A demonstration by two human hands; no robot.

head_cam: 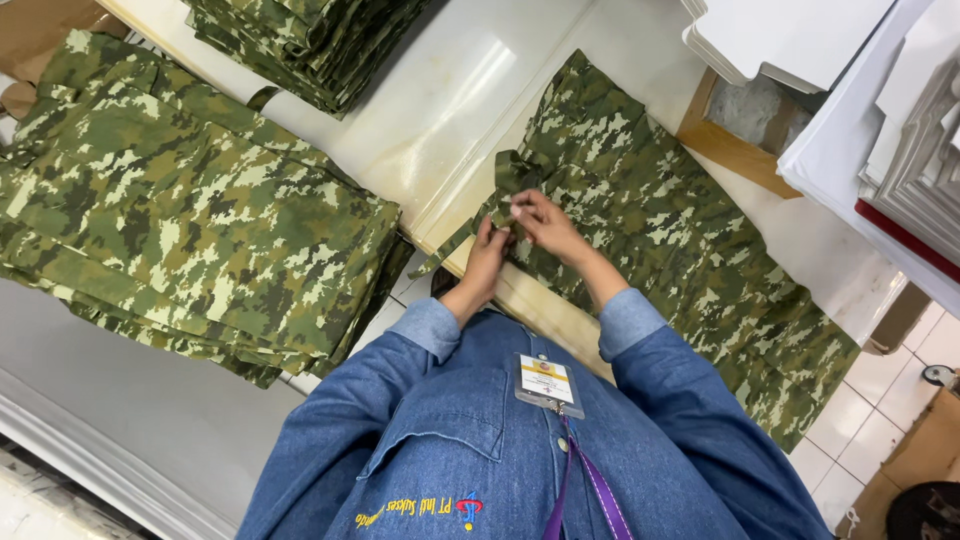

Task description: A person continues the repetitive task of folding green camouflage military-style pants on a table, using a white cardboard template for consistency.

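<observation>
Hands (pixel 515 235) on camouflage garment (pixel 660 230)

A glossy cream table top (pixel 450 110) carries 1 camouflage garment (pixel 680 240) spread flat along its right part, reaching from the far side to the near corner, where its end hangs past the edge. At the far left of this top sits a stack of folded camouflage pieces (pixel 300 40). A lower grey surface (pixel 130 420) on the left bears a thick pile of camouflage garments (pixel 190 210), its near edge overhanging slightly. White tiled floor (pixel 850 420) shows beyond the table's right corner.
</observation>
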